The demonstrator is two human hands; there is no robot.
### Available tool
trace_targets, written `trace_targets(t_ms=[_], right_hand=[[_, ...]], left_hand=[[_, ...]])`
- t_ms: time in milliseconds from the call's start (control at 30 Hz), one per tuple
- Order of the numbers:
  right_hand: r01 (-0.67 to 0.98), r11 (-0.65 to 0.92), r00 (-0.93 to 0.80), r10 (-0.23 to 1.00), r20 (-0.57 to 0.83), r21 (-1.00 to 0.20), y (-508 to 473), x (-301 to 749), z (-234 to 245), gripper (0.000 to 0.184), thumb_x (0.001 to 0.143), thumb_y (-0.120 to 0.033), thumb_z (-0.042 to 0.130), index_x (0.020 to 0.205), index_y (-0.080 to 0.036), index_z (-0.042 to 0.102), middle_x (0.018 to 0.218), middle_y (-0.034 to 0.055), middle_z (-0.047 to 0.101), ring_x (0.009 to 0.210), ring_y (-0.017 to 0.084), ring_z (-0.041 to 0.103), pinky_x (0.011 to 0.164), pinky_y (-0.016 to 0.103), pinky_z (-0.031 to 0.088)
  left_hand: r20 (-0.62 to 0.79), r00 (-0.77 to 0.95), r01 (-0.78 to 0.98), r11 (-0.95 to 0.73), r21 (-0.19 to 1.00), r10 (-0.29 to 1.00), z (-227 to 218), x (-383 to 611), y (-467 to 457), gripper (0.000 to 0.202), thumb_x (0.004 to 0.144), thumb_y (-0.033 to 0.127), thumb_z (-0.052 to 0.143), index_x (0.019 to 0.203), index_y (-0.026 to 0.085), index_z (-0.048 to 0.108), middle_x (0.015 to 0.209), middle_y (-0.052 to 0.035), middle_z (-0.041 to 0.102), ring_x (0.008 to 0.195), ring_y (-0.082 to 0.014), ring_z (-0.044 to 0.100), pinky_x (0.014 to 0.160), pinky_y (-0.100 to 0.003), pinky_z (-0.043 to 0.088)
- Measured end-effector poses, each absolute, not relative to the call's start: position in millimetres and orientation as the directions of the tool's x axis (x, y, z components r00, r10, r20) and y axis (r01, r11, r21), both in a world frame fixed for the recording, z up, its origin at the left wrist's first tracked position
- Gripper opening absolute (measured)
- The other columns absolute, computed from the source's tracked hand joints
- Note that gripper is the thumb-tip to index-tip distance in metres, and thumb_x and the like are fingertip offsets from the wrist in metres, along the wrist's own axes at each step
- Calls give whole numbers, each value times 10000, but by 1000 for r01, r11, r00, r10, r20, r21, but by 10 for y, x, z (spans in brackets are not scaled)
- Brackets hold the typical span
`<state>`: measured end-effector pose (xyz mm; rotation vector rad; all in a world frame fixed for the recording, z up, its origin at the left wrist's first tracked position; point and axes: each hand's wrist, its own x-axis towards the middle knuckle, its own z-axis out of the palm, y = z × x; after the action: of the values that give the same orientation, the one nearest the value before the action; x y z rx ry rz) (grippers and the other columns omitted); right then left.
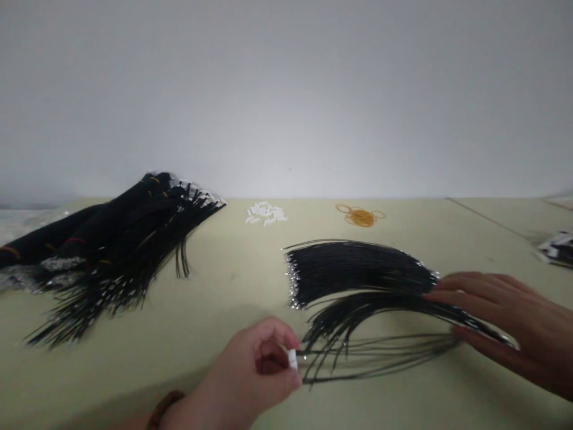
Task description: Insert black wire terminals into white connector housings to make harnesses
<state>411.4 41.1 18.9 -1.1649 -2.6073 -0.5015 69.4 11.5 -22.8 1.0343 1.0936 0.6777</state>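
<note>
My left hand (253, 373) pinches a small white plastic connector (292, 359) between thumb and fingers, at the end of a thin black wire. My right hand (505, 322) lies over a bunch of thin black wires (380, 307), its fingers curved around them. That bunch arches across the table, and several looser strands (380, 358) spread below it. Just beyond, a dense fan of black wires (353, 272) lies flat, with metal-tipped ends at its left side.
Large bundles of black wires in plastic bags (111, 239) lie at the left of the pale green table (233, 286). Farther back are a small heap of white connectors (264, 212) and loose rubber bands (359, 216). A dark-and-white packet (555, 248) sits at the right edge.
</note>
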Motion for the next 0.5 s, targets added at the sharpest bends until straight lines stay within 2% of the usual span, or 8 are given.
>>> trace_targets(t_ms=[33, 67, 100, 167, 333, 433, 500], right_hand=[[719, 661, -690, 642, 334, 216, 451, 3985, 200, 357, 967, -418, 349, 1082, -222, 624, 1104, 38, 502, 1046, 100, 464, 907, 268, 352], [699, 683, -714, 652, 256, 210, 503, 3831, 212, 309, 968, -349, 362, 1126, -216, 592, 1131, 32, 480, 1078, 104, 434, 933, 274, 334], [669, 727, -731, 606, 314, 156, 566, 3660, 218, 299, 966, -313, 354, 1077, -189, 602, 1079, 39, 494, 1040, 113, 438, 896, 285, 334], [648, 757, -743, 604, 287, 84, 705, 3301, 191, 227, 936, -216, 391, 1016, -183, 601, 1005, 23, 501, 968, 95, 440, 865, 272, 321], [616, 783, -777, 587, 228, 82, 980, 2701, -47, 103, 817, -181, 597, 915, -154, 606, 882, 6, 498, 861, 77, 420, 783, 216, 269], [608, 790, -784, 583, 216, 74, 1041, 2638, -157, 25, 819, -146, 590, 824, -122, 597, 816, 3, 489, 782, 64, 388, 730, 204, 232], [612, 788, -777, 585, 231, 63, 1057, 2664, -192, 62, 850, -128, 543, 815, -112, 591, 809, 6, 486, 762, 64, 370, 724, 209, 216]], left_hand=[[-384, 344, 26, 400, 916, 857, -228, 694, 118, 245, 588, 139, 684, 774, 150, 524, 625, 29, 562, 571, -96, 502, 557, -221, 361], [-381, 345, 10, 403, 915, 858, -229, 694, 122, 256, 581, 142, 695, 772, 148, 524, 628, 25, 568, 576, -98, 508, 558, -221, 363], [-377, 347, -6, 404, 915, 858, -231, 692, 125, 265, 574, 143, 703, 770, 146, 524, 631, 22, 574, 581, -99, 513, 558, -221, 364], [-374, 354, -39, 413, 910, 857, -237, 688, 130, 280, 569, 133, 711, 776, 140, 523, 636, 17, 585, 580, -94, 513, 558, -218, 362], [-391, 359, -97, 451, 887, 847, -253, 693, 137, 321, 543, 92, 719, 782, 131, 508, 651, 20, 595, 585, -83, 520, 575, -217, 378], [-378, 344, -137, 445, 885, 859, -248, 697, 159, 277, 555, 83, 719, 745, 129, 523, 646, 22, 599, 584, -79, 526, 574, -212, 387], [-371, 339, -162, 442, 882, 865, -243, 693, 178, 251, 567, 87, 725, 724, 130, 535, 621, 31, 598, 566, -75, 526, 562, -207, 391]])
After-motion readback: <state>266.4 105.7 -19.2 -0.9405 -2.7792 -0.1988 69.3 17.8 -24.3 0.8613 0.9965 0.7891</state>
